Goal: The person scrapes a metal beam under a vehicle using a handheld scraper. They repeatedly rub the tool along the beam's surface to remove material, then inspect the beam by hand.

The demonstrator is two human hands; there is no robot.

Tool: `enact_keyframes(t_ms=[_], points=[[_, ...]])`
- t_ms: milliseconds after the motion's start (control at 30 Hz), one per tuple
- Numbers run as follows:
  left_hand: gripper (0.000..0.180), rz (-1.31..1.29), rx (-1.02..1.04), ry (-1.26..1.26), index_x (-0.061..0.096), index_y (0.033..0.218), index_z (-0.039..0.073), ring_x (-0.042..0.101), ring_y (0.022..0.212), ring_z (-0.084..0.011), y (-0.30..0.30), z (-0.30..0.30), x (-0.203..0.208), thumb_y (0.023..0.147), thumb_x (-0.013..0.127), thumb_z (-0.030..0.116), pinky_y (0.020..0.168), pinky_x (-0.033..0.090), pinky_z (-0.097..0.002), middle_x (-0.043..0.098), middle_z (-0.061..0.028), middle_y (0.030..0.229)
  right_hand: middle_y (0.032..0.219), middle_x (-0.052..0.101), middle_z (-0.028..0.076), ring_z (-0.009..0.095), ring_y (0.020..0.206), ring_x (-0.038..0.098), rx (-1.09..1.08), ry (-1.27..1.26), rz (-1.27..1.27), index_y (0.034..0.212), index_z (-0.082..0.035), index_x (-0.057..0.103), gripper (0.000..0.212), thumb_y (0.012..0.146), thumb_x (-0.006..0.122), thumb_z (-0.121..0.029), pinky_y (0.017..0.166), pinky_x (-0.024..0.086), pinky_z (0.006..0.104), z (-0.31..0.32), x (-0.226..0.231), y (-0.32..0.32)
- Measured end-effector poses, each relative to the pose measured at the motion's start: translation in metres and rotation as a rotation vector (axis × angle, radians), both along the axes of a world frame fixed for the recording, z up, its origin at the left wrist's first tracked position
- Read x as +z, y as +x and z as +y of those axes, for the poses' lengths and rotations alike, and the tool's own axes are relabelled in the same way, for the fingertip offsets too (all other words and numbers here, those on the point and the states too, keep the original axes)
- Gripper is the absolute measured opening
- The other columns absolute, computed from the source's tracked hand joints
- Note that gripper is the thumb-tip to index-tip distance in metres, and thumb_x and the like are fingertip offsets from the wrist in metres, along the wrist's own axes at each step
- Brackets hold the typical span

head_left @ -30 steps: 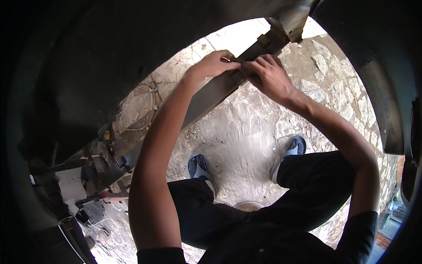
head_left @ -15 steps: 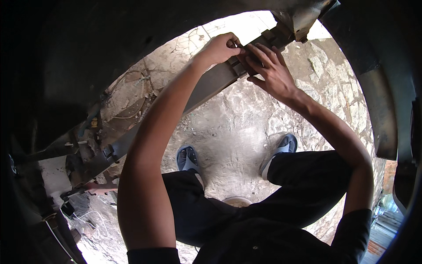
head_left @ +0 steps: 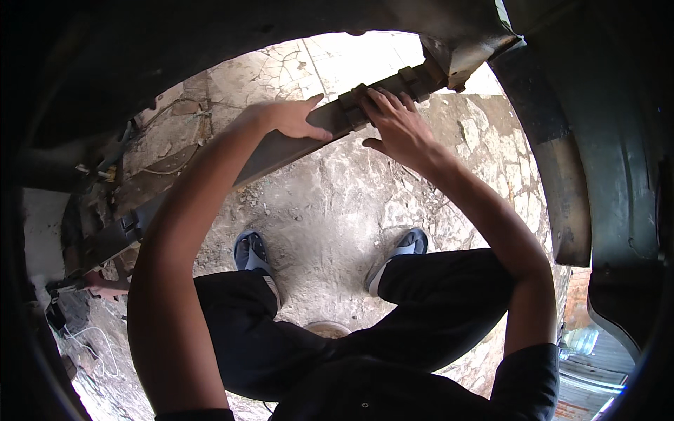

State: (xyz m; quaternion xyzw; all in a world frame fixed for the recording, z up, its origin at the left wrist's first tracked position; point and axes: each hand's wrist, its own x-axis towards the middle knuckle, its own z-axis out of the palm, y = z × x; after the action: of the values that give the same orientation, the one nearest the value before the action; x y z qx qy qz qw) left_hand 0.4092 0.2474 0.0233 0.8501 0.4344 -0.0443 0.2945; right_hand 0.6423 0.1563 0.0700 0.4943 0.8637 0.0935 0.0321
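Observation:
A long dark metal beam runs slantwise across the opening, with raised dark brackets toward its upper right end. My left hand lies over the beam just left of the brackets, thumb and fingers apart. Nothing shows between them. My right hand reaches from the right with its fingers spread over the bracketed stretch and its thumb held away. Its fingertips touch the dark metal there; whether a small part lies under them is hidden.
Dark curved body panels surround the opening. At the lower left, another person's hand shows by the beam's far end, near a white cable. A round pale container stands between my legs on rough stony ground.
My left hand has come away from the right hand's fingers and slid left along the beam, its pinch opened. My right hand stays over the brackets. The whole view has shifted.

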Motion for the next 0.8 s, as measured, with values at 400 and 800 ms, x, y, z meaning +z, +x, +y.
enact_keyframes(t_ms=[400,800], points=[[0.106,0.056,-0.042,-0.130,0.023,0.148,0.005,0.060,0.116,-0.0354,-0.008,-0.015,-0.003,0.072,0.078,0.052,0.098,0.046,-0.0433,0.058,-0.0240,0.129,0.153,0.032,0.020,0.032,0.142,0.032,-0.006,-0.067,-0.112,0.145,0.006,0.033,0.094,0.077,0.080,-0.039,0.115,0.029,0.0521,0.001,0.004,-0.012],[0.099,0.071,-0.033,-0.047,0.025,0.148,0.003,0.060,0.115,-0.0373,-0.009,-0.022,0.002,0.077,0.075,0.052,0.097,0.047,-0.0439,0.060,-0.0242,0.126,0.141,0.049,0.018,0.029,0.133,0.046,0.062,0.005,-0.284,0.139,0.004,0.043,0.084,0.077,0.080,-0.039,0.111,0.037,0.0486,0.007,0.003,-0.012]])
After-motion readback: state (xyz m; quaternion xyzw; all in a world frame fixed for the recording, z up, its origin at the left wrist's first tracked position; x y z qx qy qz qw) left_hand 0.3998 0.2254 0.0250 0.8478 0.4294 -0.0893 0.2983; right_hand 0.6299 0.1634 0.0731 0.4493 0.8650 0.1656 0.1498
